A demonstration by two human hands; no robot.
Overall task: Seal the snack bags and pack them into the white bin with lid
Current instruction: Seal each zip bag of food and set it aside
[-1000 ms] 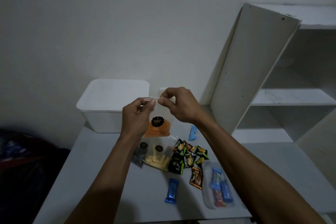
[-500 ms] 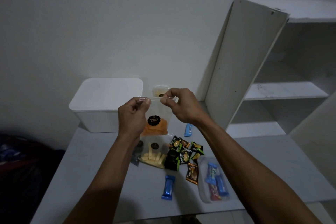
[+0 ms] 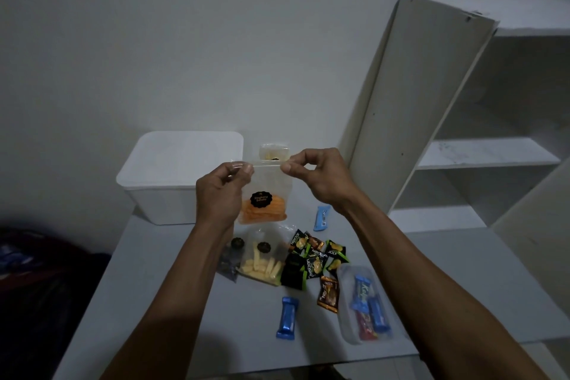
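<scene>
**Both hands pinching the top strip of the chip bag, held above the surface**

Your left hand (image 3: 220,191) grips the left end of the clear chip bag's (image 3: 266,194) top edge between thumb and fingers. Your right hand (image 3: 317,176) pinches the right end the same way. The bag hangs upright between them, with orange chips settled at the bottom and a round black label on the front. I can't tell whether the seal strip is fully closed.

Versus half a second ago: the hands sit slightly further apart along the strip, and the top edge looks pulled straighter. The grip is unchanged on both sides, and the bag is at the same height in front of the bin.

The white bin (image 3: 172,191) sits at the far left of the surface (image 3: 191,318) with its lid on, just behind your left hand. A small clear tub (image 3: 274,151) is partly visible behind the bag's top edge.

Under the held bag lies a second clear bag of pale sticks (image 3: 262,265), touching a darker bag (image 3: 229,259) on its left. To the right is a cluster of black-and-green packets (image 3: 311,262), then an orange-brown packet (image 3: 328,293). One blue wrapped bar (image 3: 287,318) lies near the front and another blue bar (image 3: 322,218) further back. A clear lid or tray (image 3: 345,327) at the right holds blue and red bars.

A white shelf unit (image 3: 481,157) stands at the right.
</scene>
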